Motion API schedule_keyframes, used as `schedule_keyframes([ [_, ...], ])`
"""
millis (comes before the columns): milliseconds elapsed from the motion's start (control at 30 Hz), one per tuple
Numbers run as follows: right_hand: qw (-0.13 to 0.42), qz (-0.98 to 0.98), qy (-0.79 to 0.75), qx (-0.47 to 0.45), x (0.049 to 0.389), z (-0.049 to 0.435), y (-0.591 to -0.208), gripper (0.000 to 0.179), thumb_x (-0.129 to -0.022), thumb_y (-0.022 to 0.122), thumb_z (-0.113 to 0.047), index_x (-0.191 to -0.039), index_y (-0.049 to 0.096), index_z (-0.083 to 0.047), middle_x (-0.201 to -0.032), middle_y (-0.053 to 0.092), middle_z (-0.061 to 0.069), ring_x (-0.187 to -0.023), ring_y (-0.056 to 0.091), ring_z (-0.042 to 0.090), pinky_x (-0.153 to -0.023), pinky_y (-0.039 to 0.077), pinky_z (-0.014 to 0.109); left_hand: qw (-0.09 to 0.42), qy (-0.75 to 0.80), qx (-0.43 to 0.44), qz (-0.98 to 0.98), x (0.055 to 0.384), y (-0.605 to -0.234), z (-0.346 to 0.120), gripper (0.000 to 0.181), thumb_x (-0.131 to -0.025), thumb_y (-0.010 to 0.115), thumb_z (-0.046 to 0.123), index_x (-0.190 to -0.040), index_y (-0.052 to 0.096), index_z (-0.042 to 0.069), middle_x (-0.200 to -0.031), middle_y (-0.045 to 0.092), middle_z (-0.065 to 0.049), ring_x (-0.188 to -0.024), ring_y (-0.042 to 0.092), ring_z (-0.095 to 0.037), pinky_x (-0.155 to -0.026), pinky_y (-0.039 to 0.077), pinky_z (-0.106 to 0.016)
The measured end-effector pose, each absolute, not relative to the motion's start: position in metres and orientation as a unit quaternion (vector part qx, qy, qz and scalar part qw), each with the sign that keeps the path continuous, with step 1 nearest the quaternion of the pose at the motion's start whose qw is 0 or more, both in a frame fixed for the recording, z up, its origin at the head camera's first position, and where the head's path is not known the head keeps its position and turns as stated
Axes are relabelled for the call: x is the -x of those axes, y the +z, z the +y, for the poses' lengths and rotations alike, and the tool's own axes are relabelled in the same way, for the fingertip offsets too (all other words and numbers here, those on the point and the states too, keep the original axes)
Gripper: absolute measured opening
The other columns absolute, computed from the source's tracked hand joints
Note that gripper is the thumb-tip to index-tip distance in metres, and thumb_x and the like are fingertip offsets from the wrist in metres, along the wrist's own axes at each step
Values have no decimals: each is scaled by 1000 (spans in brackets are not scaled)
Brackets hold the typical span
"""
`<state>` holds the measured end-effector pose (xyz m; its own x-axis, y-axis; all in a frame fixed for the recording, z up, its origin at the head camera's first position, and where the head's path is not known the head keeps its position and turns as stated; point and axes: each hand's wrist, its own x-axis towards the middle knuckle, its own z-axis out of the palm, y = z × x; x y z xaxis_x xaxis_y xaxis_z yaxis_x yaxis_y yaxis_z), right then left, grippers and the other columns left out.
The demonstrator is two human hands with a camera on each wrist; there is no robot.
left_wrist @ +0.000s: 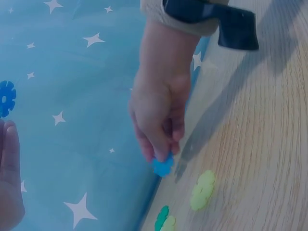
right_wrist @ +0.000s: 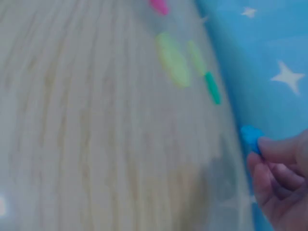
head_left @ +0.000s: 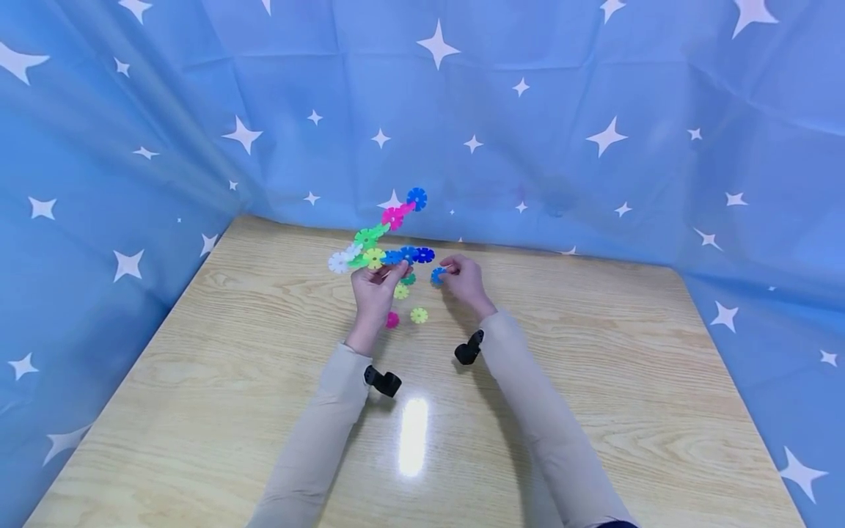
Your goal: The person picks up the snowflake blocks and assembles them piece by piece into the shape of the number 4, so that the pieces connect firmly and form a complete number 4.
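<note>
Right hand (head_left: 465, 281) pinches a blue disc (head_left: 437, 276) near linked discs (head_left: 374, 257).

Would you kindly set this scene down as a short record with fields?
Left hand: holds a chain of joined discs
Right hand: pinches a single blue disc, apart from the chain
Loose on the table: two yellow discs, one green disc, one pink disc
Table material: wood-grained surface
Backdrop: blue cloth with white stars
</note>
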<state>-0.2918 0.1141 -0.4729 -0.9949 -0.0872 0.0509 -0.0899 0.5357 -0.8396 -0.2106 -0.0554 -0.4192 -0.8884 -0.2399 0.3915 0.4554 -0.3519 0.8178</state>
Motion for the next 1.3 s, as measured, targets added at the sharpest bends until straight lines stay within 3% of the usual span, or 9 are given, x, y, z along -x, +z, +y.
schedule_keyframes([
  [267,29,-795,606,-17,275,123,-444,24,-86,66,-1,-109,65,3,-92,67,16,-71,62,10,-72,58,28,214,-818,106,-523,210,-420,-54,11,-82,63,-12,-85,61,-23,-71,70,4,-67,68,-11,-72,58,-28],
  [533,74,-710,698,-60,253,125,-418,22,-85,65,3,-105,60,10,-78,67,-6,-69,65,7,-65,57,21,214,-816,106,-526,211,-423,-53,17,-83,63,-11,-88,58,-26,-71,70,6,-67,68,-9,-71,58,-28],
  [767,94,-660,736,-113,235,125,-400,12,-86,63,5,-97,61,5,-80,70,-5,-72,68,10,-65,57,23,212,-819,96,-524,210,-422,-52,7,-82,64,-11,-85,65,-17,-72,70,5,-67,68,-10,-69,58,-27],
  [900,104,-645,744,-141,229,124,-393,10,-86,62,7,-95,62,3,-81,70,-4,-72,68,10,-64,57,23,210,-822,99,-520,210,-423,-51,8,-82,63,-12,-85,64,-19,-72,70,5,-67,68,-10,-69,58,-27],
  [1033,113,-644,740,-158,227,123,-390,11,-86,62,7,-97,60,9,-81,70,-4,-71,68,10,-64,57,23,211,-816,106,-528,211,-423,-50,17,-82,63,-12,-88,57,-27,-72,69,4,-66,68,-9,-69,58,-27],
  [1300,123,-647,729,-184,226,121,-392,18,-86,61,9,-99,55,19,-81,70,-5,-71,68,10,-64,58,23,211,-807,111,-540,211,-422,-49,17,-83,64,-10,-89,59,-25,-74,70,5,-68,68,-9,-70,58,-27],
])
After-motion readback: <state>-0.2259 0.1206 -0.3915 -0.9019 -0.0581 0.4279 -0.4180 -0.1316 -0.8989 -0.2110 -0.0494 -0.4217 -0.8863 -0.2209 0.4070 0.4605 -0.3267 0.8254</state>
